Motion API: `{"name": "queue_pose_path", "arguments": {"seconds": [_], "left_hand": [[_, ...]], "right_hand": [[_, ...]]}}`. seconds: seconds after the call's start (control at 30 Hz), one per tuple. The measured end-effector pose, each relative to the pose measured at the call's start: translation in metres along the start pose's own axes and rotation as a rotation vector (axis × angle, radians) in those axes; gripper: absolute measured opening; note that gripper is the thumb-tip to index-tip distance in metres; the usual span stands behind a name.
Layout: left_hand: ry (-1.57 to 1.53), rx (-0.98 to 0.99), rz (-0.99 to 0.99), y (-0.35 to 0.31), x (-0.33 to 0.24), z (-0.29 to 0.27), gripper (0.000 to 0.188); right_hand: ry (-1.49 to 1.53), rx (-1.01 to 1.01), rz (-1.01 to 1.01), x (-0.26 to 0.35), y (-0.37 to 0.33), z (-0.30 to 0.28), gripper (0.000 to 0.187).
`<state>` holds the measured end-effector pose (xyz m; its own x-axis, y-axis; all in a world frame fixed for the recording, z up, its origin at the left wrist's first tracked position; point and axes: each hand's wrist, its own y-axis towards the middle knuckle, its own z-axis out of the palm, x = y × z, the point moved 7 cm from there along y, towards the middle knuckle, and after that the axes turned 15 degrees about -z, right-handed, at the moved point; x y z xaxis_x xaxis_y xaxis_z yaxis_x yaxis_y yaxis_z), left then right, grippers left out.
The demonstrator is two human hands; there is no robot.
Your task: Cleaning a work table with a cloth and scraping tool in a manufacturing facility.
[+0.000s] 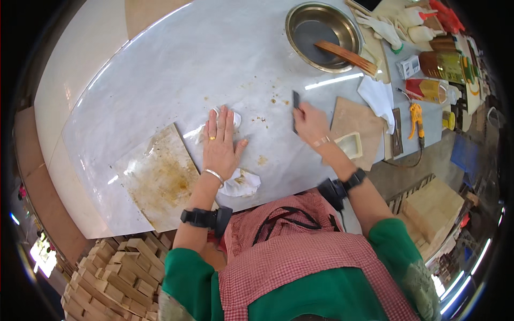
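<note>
My left hand [222, 142] lies flat with its fingers stretched out, over a small white thing [237, 119], perhaps a cloth, that peeks out beside the fingertips. Just below that wrist is a crumpled white cloth [243, 183] with brown stains. To the right, my right hand [311, 124] is closed around a dark, flat, narrow strip [295, 99] like a scraper blade; its upper end sticks out above the fist. Small brown specks and smears [261, 120] dot the grey tabletop [160, 80] between the two hands.
A stained board [166, 182] lies left of my left arm. Up at the right, a metal bowl [316, 32] holds a wooden paddle [348, 56]. Near my right hand are a brown board [356, 120], a small pale frame [349, 144], a white cloth [379, 99] and an orange-handled tool [416, 120].
</note>
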<state>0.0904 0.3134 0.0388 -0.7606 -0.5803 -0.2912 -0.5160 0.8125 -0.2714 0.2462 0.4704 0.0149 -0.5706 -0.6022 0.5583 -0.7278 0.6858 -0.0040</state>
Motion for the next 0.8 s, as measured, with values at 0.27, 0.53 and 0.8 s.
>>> {"name": "queue_pose_path", "arguments": {"seconds": [0.27,0.53,0.8], "left_hand": [[-0.025,0.060,0.051,-0.014,0.002,0.004,0.072],[-0.052,0.044,0.052,-0.016,0.008,0.005,0.072],[-0.067,0.046,0.064,-0.014,0.003,0.006,0.071]], "right_hand": [[0.105,0.095,0.126,0.002,0.013,0.000,0.018],[-0.059,0.225,-0.090,0.012,0.011,-0.002,0.018],[0.010,0.261,-0.098,0.050,0.042,0.031,0.017]]}}
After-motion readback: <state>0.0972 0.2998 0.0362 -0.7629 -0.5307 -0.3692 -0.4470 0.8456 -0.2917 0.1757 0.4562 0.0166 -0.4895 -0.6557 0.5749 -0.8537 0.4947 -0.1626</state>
